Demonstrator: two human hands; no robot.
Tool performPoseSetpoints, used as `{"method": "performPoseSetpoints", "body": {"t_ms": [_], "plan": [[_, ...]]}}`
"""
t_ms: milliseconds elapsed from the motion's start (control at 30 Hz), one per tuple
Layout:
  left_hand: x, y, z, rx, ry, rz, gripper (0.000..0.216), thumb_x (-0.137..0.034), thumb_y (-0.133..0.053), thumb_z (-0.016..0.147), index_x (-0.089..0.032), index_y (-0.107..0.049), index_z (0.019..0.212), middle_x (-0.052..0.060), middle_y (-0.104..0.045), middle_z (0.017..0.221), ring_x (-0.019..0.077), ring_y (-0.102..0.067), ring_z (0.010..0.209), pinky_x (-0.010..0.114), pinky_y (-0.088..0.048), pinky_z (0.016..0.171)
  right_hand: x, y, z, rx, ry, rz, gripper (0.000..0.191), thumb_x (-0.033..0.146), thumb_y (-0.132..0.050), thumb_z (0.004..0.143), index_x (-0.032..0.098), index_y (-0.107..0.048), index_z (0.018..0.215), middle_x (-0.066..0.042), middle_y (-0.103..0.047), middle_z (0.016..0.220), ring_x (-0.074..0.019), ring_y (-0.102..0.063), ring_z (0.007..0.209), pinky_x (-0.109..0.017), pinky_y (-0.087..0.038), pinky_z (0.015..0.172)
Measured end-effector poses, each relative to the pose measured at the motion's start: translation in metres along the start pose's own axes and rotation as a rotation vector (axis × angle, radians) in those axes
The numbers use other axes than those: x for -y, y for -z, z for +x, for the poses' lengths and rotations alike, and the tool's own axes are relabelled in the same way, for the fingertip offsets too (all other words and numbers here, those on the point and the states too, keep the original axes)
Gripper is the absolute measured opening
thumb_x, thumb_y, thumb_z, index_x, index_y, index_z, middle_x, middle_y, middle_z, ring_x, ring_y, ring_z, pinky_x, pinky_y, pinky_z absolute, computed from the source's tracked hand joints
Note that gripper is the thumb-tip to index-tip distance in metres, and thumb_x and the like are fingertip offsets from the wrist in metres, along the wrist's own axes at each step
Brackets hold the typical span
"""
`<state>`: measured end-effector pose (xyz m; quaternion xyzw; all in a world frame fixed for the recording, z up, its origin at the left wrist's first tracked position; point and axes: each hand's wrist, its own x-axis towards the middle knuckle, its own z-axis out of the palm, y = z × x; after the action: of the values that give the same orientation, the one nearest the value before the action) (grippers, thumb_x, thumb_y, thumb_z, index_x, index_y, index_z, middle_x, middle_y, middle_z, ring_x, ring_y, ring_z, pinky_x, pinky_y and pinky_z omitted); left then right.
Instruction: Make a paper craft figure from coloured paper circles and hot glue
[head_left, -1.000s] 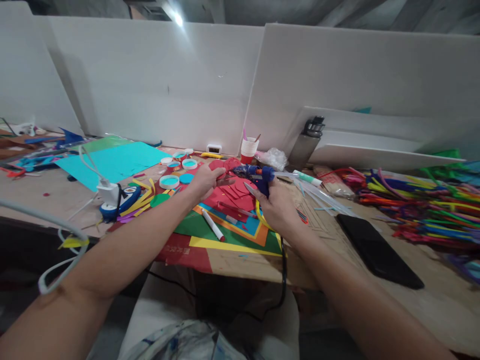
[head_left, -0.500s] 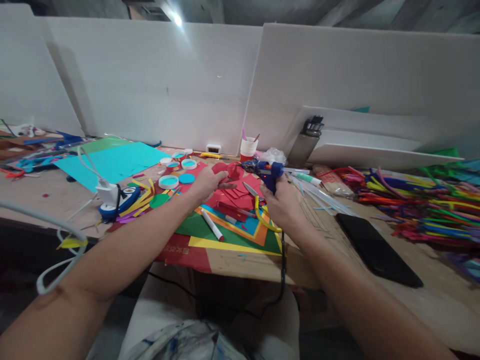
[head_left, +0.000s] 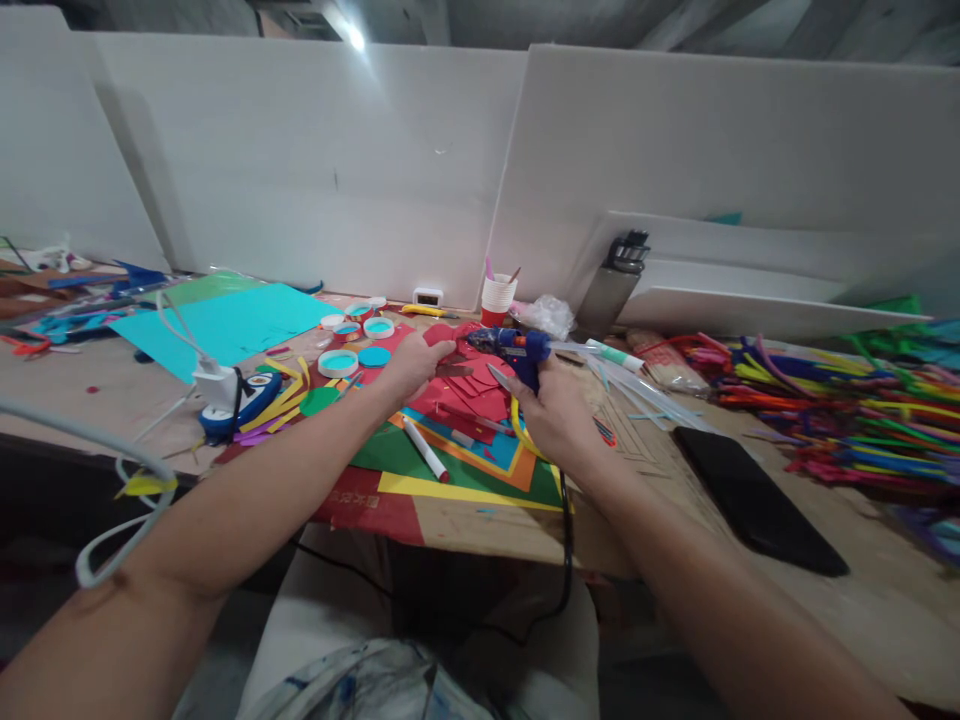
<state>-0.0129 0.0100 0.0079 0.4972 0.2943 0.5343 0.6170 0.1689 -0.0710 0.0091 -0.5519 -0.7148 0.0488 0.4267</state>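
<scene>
My right hand (head_left: 559, 405) is wrapped round the handle of a blue hot glue gun (head_left: 521, 345), whose nozzle points left. A clear glue stick (head_left: 574, 348) sticks out of its back end. Just left of the nozzle, my left hand (head_left: 412, 365) pinches a red paper piece (head_left: 439, 332), partly covered by the fingers. Beneath both hands lie several red paper pieces (head_left: 480, 380), on stacked coloured sheets. Scissors with yellow handles (head_left: 523, 430) rest beside my right hand, their blade showing above the paper. A white marker (head_left: 425, 450) with a red end lies closer to me.
A white power plug (head_left: 215, 385) sits on a blue power strip at left, near a turquoise sheet (head_left: 247, 315). Paper cups (head_left: 497, 297) and a grey bottle (head_left: 611, 290) stand at the back. At right are a black phone (head_left: 757, 500) and many pipe cleaners (head_left: 847, 400).
My right hand has brought the glue gun left and slightly down, so its nozzle is closer to the red paper piece. My left hand has stayed nearly in place.
</scene>
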Motion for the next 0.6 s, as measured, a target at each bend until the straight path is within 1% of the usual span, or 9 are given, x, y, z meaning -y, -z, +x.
{"method": "performPoseSetpoints", "body": {"t_ms": [67, 100, 200, 267, 333, 433, 500, 567, 600], "plan": [[0.002, 0.0, -0.001, 0.039, 0.004, 0.029, 0.013, -0.016, -0.069, 0.07, -0.011, -0.062, 0.08, 0.007, -0.068, 0.081, 0.0173, -0.067, 0.074, 0.042, -0.06, 0.074, -0.003, 0.001, 0.001, -0.019, -0.013, 0.002, 0.039, 0.029, -0.048, 0.084, 0.02, -0.053, 0.122, -0.015, -0.067, 0.112, -0.0322, -0.063, 0.098, -0.049, -0.049, 0.085], [0.003, 0.001, -0.001, 0.055, -0.003, 0.042, 0.013, -0.016, -0.069, 0.07, -0.011, -0.063, 0.08, 0.007, -0.068, 0.082, 0.0172, -0.067, 0.075, 0.042, -0.06, 0.073, -0.005, 0.002, 0.002, -0.033, -0.019, 0.003, 0.04, 0.03, -0.049, 0.084, 0.02, -0.053, 0.122, -0.015, -0.066, 0.112, -0.0324, -0.063, 0.098, -0.049, -0.049, 0.085], [0.004, 0.002, -0.002, 0.068, -0.037, 0.063, 0.01, -0.017, -0.069, 0.07, -0.011, -0.061, 0.072, 0.003, -0.065, 0.073, 0.0153, -0.066, 0.072, 0.039, -0.061, 0.073, -0.011, 0.004, 0.003, -0.071, -0.04, 0.012, 0.041, 0.03, -0.051, 0.084, 0.019, -0.053, 0.123, -0.015, -0.065, 0.115, -0.033, -0.062, 0.102, -0.05, -0.049, 0.087], [0.003, 0.002, -0.001, 0.039, -0.061, 0.055, 0.012, -0.017, -0.069, 0.069, -0.012, -0.059, 0.067, 0.0, -0.06, 0.066, 0.0133, -0.064, 0.067, 0.038, -0.061, 0.072, -0.014, 0.004, 0.004, -0.085, -0.038, 0.023, 0.041, 0.03, -0.051, 0.084, 0.019, -0.053, 0.123, -0.015, -0.065, 0.118, -0.0327, -0.061, 0.106, -0.049, -0.048, 0.089], [0.0, 0.002, -0.001, -0.011, -0.083, 0.032, 0.013, -0.016, -0.07, 0.068, -0.012, -0.057, 0.067, -0.002, -0.057, 0.062, 0.0113, -0.061, 0.062, 0.037, -0.061, 0.071, -0.013, 0.004, 0.004, -0.086, -0.021, 0.035, 0.04, 0.029, -0.051, 0.084, 0.019, -0.053, 0.122, -0.015, -0.064, 0.119, -0.0317, -0.06, 0.107, -0.049, -0.047, 0.091], [-0.005, 0.003, 0.001, -0.083, -0.091, -0.028, 0.014, -0.015, -0.07, 0.068, -0.013, -0.056, 0.068, -0.003, -0.058, 0.06, 0.0105, -0.061, 0.062, 0.036, -0.06, 0.074, -0.011, 0.006, 0.004, -0.092, -0.008, 0.057, 0.036, 0.029, -0.051, 0.082, 0.02, -0.056, 0.117, -0.013, -0.065, 0.115, -0.0301, -0.061, 0.105, -0.048, -0.047, 0.091], [-0.009, 0.004, 0.002, -0.124, -0.079, -0.081, 0.012, -0.013, -0.067, 0.069, -0.013, -0.056, 0.066, 0.0, -0.062, 0.064, 0.0115, -0.064, 0.066, 0.035, -0.059, 0.078, -0.014, 0.008, 0.007, -0.094, -0.064, 0.095, 0.03, 0.031, -0.053, 0.08, 0.02, -0.059, 0.107, -0.012, -0.067, 0.105, -0.0285, -0.062, 0.097, -0.045, -0.05, 0.086], [-0.012, 0.005, 0.003, -0.179, -0.055, -0.131, 0.01, -0.01, -0.063, 0.071, -0.013, -0.056, 0.065, 0.002, -0.065, 0.067, 0.0127, -0.066, 0.068, 0.036, -0.059, 0.081, -0.024, 0.012, 0.011, -0.088, -0.191, 0.184, 0.025, 0.035, -0.054, 0.078, 0.02, -0.059, 0.098, -0.009, -0.068, 0.089, -0.0246, -0.063, 0.08, -0.041, -0.052, 0.073], [-0.013, 0.005, 0.004, -0.206, -0.04, -0.15, 0.01, -0.008, -0.062, 0.072, -0.013, -0.056, 0.065, 0.002, -0.066, 0.068, 0.0129, -0.067, 0.067, 0.036, -0.059, 0.081, -0.032, 0.015, 0.014, -0.089, -0.272, 0.251, 0.025, 0.038, -0.054, 0.078, 0.019, -0.058, 0.095, -0.007, -0.067, 0.081, -0.0214, -0.061, 0.068, -0.038, -0.052, 0.065]]}}
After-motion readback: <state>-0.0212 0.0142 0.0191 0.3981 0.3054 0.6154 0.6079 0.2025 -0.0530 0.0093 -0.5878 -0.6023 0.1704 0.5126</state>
